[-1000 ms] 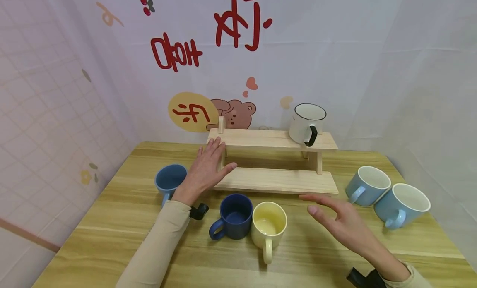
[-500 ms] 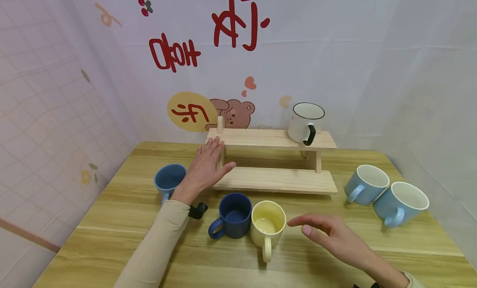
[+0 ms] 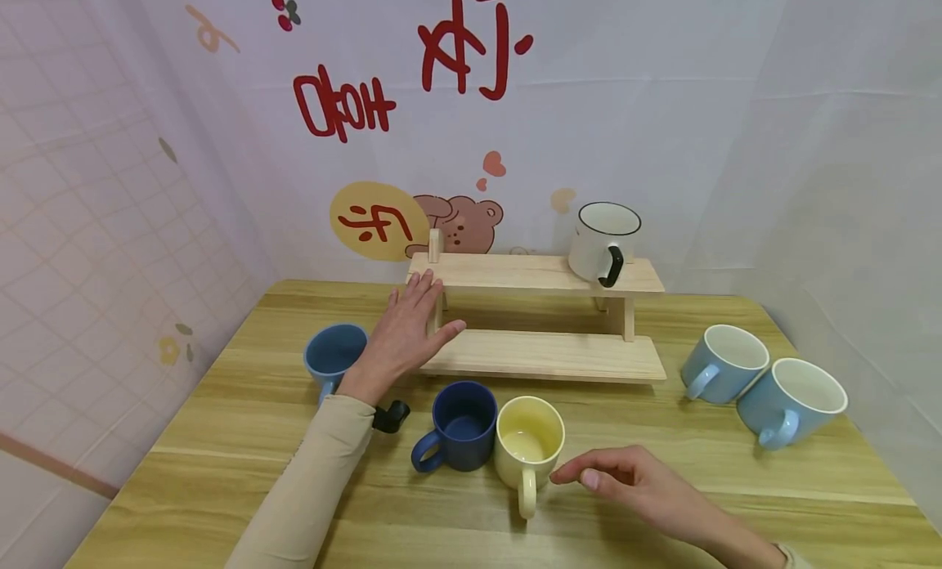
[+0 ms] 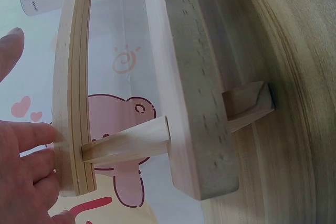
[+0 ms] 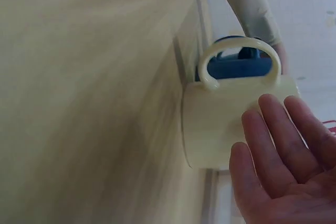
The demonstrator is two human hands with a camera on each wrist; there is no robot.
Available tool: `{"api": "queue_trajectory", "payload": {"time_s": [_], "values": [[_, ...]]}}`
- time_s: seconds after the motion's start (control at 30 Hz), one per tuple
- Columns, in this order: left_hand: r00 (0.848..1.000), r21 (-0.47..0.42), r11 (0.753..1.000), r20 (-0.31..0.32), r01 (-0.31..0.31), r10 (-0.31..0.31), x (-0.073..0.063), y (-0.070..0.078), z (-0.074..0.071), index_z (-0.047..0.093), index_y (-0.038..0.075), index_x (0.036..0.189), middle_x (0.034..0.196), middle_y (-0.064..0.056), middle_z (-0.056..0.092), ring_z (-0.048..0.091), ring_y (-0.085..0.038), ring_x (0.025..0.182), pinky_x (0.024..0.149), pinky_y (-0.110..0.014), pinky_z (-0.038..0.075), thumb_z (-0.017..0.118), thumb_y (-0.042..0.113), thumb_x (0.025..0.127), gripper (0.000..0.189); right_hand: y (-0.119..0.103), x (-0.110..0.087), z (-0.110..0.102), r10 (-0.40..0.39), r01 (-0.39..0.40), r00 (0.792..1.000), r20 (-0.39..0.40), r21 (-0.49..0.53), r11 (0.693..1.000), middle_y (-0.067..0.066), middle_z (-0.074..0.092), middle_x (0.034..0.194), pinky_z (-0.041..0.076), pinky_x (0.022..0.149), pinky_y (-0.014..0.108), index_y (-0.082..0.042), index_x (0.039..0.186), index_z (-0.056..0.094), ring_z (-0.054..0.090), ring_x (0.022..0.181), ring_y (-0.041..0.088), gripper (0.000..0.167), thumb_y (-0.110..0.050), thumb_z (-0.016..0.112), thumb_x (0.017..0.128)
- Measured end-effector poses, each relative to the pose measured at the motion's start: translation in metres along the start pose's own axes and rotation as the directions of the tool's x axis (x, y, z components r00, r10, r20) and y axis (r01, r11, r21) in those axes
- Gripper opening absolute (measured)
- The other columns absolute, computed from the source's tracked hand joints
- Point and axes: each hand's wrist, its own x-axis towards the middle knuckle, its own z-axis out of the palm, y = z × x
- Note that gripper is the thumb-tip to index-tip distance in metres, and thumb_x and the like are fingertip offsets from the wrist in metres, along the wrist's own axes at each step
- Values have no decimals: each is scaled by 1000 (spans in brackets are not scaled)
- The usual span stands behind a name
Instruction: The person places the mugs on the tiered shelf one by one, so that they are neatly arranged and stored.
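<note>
My left hand (image 3: 403,328) rests with spread fingers on the left end of the two-tier wooden shelf (image 3: 545,355); in the left wrist view its fingertips touch the edge of the upper board (image 4: 73,103). My right hand (image 3: 640,483) is beside the yellow mug (image 3: 530,442), its extended fingers right at the mug's side near the handle. In the right wrist view the relaxed fingers (image 5: 273,145) overlap the yellow mug (image 5: 220,124). A dark blue mug (image 3: 465,426) stands against the yellow mug's left side, its handle pointing left.
A white mug (image 3: 599,246) with black rim and handle stands on the upper board's right end. Two light blue mugs (image 3: 724,365) stand at the table's right. A blue mug (image 3: 334,352) is left of my left wrist, partly hidden. A printed cloth (image 3: 662,103) hangs behind.
My right hand has moved left and toward me, from in front of the shelf's right end to the yellow mug's side. My left hand has stayed on the shelf.
</note>
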Motion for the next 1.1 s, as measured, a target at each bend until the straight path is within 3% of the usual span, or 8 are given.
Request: {"api": "queue_trajectory", "payload": {"time_s": [0.13, 0.43, 0.8, 1.1], "values": [[1000, 2, 1000, -3, -1, 1, 0, 0, 0, 30, 5, 163, 172, -13, 16, 6, -29, 160, 127, -53, 3, 49, 65, 100, 89, 6, 3, 4, -16, 14, 999, 38, 50, 999, 5, 73, 127, 47, 101, 21, -13, 129, 73, 65, 123, 16, 36, -4, 43, 110], [1000, 1, 1000, -9, -7, 7, 2, 0, 0, 30, 5, 163, 172, -12, 16, 5, -29, 160, 127, -53, 2, 48, 65, 100, 89, 14, 8, 13, 41, -56, 995, 92, 170, 984, 9, 73, 127, 48, 101, 22, -9, 130, 72, 65, 122, 15, 34, -9, 44, 112], [1000, 3, 1000, -12, -6, 6, 2, 0, 1, 30, 5, 163, 172, -12, 16, 5, -28, 160, 127, -53, 3, 49, 66, 100, 90, 19, 15, 22, -4, -30, 990, 139, 245, 969, 8, 72, 128, 47, 104, 22, -3, 131, 70, 65, 122, 15, 34, -10, 44, 111], [1000, 18, 1000, -2, 6, -6, 1, 0, 1, 30, 5, 163, 172, -12, 16, 5, -29, 160, 127, -53, 3, 48, 67, 99, 90, 19, 23, 32, -56, -6, 981, 187, 315, 949, 17, 68, 134, 43, 109, 22, -1, 134, 67, 61, 129, 19, 35, -9, 41, 112]]}}
